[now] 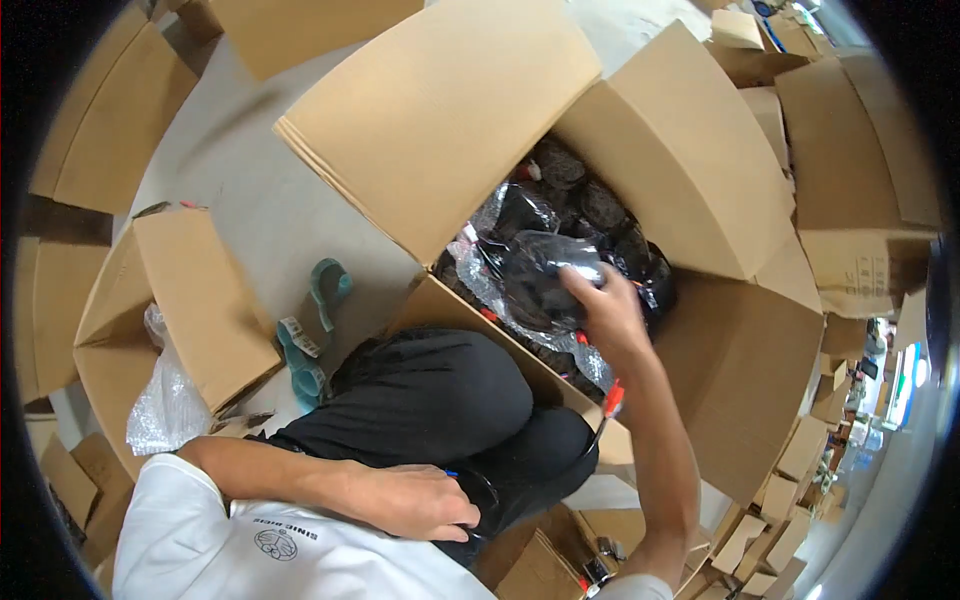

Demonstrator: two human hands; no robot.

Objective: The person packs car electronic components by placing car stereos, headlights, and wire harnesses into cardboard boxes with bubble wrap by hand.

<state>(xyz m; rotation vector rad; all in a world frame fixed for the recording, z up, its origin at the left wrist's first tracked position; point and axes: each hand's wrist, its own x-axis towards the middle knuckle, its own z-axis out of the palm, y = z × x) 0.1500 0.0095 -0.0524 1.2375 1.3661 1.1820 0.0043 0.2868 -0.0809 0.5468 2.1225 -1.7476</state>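
Observation:
A large open cardboard box [735, 370] stands before my knees. Inside it lie several dark round bundles [603, 205] in clear plastic, with bits of red and white among them. My right hand [608, 303] reaches in and grips a dark, shiny bundle [540, 275] in clear plastic; what is inside the wrap cannot be made out. My left hand [425, 503] rests on my lap with its fingers curled. A small blue bit and a thin dark loop [482, 488] show beside it, and what the fingers hold is hidden.
A red-tipped piece [613, 398] sticks up at the box's near edge. Left of me stands a smaller open box [205, 300] with bubble wrap [168, 405] hanging out. Teal tape strips [300, 365] lie on the floor. More boxes [850, 150] crowd the right side.

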